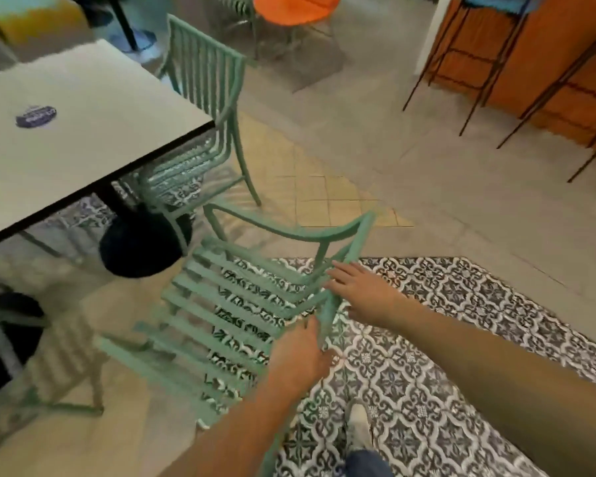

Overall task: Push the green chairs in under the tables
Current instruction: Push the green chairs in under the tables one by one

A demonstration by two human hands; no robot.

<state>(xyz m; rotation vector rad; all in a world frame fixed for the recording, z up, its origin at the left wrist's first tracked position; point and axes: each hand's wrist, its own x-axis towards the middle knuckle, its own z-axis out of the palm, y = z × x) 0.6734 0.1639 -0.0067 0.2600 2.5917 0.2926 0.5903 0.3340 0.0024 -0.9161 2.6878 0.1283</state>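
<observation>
Left hand (298,356) grips green chair (221,304) backrest; right hand (362,290) fingers straight, touching it.

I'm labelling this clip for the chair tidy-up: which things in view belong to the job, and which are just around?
Job:
- near green chair, left hand gripping its back, right hand open on the top rail
- far green chair, already at the table
- white table

Just around:
- orange chair
- bar stools
- purple sticker on the tabletop
</observation>
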